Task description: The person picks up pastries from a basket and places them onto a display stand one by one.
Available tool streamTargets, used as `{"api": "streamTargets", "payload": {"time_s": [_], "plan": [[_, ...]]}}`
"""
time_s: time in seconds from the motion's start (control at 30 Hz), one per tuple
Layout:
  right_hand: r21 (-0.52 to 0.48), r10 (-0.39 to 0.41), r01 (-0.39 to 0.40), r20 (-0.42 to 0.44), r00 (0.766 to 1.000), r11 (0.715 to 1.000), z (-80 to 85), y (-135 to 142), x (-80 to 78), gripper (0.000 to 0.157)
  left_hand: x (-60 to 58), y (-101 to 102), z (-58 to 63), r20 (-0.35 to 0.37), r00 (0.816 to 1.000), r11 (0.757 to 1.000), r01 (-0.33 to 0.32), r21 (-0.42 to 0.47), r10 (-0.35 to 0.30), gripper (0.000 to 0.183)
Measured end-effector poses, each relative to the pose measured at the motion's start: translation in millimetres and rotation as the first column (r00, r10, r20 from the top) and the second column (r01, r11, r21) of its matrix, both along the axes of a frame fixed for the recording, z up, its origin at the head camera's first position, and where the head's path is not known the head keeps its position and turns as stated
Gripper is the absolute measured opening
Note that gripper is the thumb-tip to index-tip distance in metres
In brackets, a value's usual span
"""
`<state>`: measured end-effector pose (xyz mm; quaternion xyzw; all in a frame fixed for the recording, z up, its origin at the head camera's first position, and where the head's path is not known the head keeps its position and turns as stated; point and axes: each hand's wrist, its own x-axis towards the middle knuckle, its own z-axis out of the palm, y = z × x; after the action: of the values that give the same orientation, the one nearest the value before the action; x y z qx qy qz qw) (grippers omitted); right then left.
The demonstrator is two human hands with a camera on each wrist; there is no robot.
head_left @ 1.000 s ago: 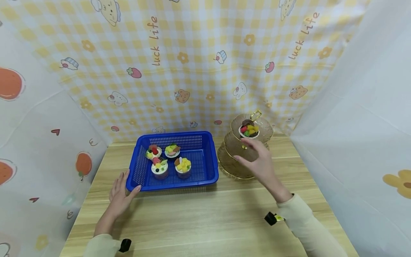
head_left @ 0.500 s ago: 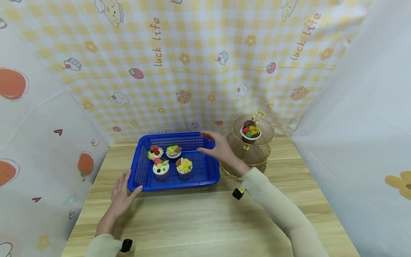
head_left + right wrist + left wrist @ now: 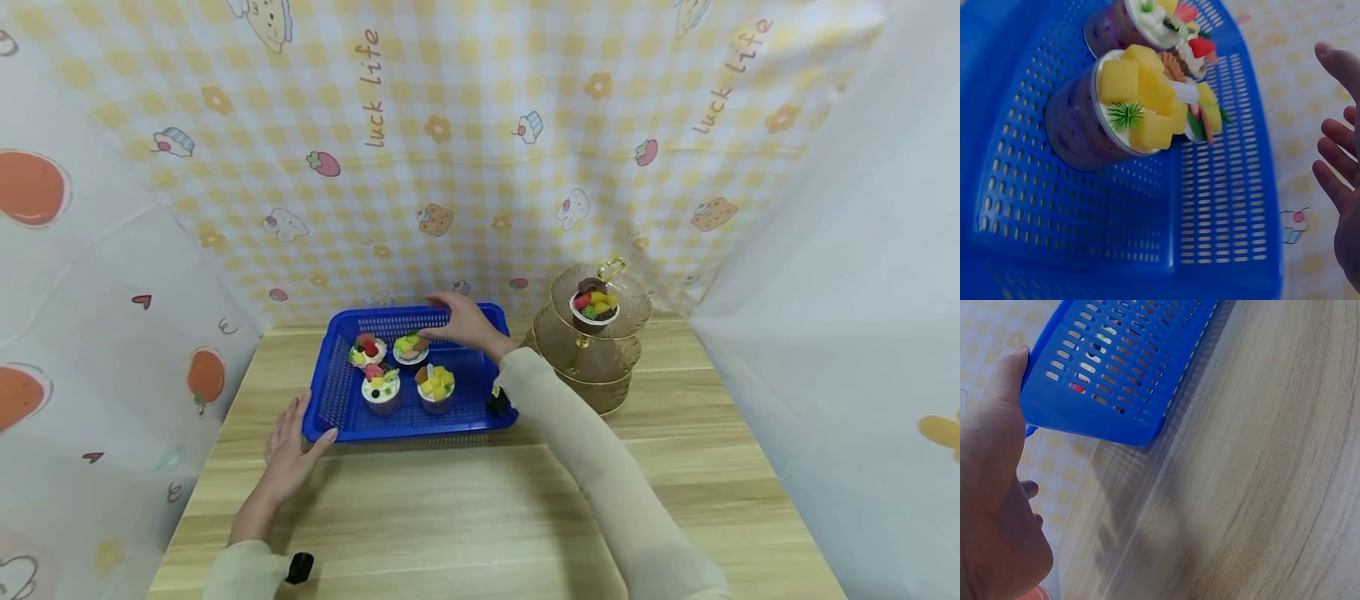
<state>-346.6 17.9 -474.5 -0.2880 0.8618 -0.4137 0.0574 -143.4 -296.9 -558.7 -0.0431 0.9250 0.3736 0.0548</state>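
My left hand (image 3: 285, 450) is at the front left corner of a blue plastic basket (image 3: 480, 433), its thumb at the rim. In the left wrist view the thumb touches the basket's edge while other fingers lie off it. My right hand (image 3: 468, 323) hovers over the basket's back side, fingers spread from the thumb and holding nothing. Nearest its thumb is a dessert cup (image 3: 411, 350) with green and yellow fruit topping. A cup topped with yellow cubes (image 3: 437, 388) stands in front of that one. Two more fruit-topped cups, a back one (image 3: 367, 353) and a front one (image 3: 382, 390), stand at left.
A tiered amber tray stand (image 3: 622, 354) with gold rims rises right of the basket. On its top tier sits a chocolate cup (image 3: 594, 307) with fruit. The wooden table (image 3: 465, 517) meets a checked cloth (image 3: 480, 183) behind.
My right hand has moved left from beside the tray stand to above the basket, near the green-and-yellow cup. My left hand has stayed at the basket corner.
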Motion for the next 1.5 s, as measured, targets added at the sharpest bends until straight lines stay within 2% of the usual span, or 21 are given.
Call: {"api": "streamTargets", "payload": {"time_s": [0.27,0.47,0.7,0.93,1.2,1.5], "plan": [[0.126,-0.028,0.026,0.011,1.0,0.992,-15.8,-17,-10.5,0.067,-2.4,2,-4.2,0.005,1.0,1.0,-0.008,-0.009,0.008,0.091],[0.196,-0.062,0.056,0.026,0.998,0.979,-24.8,-23,-12.8,0.068,-0.6,0,0.3,0.014,1.0,1.0,-0.015,-0.016,0.016,0.091],[0.203,-0.104,0.086,0.08,0.991,0.975,-29.1,-26,-13.0,0.074,-1.4,0,1.6,0.008,1.0,1.0,-0.019,-0.005,0.019,0.091],[0.248,-0.136,0.115,0.068,0.988,0.962,-38.5,-26,-12.9,0.074,-2.1,1,0.3,-0.008,1.0,1.0,-0.019,0.0,0.019,0.09],[0.224,-0.201,0.177,0.088,0.976,0.958,-52.4,-27,-13.0,0.077,-2.1,2,-0.2,-0.027,0.999,1.0,-0.023,0.003,0.023,0.09],[0.195,-0.249,0.216,0.163,0.955,0.957,-61.7,-31,-8.8,0.073,-1.8,2,0.1,-0.034,0.999,1.0,-0.025,0.017,0.026,0.089]]}}
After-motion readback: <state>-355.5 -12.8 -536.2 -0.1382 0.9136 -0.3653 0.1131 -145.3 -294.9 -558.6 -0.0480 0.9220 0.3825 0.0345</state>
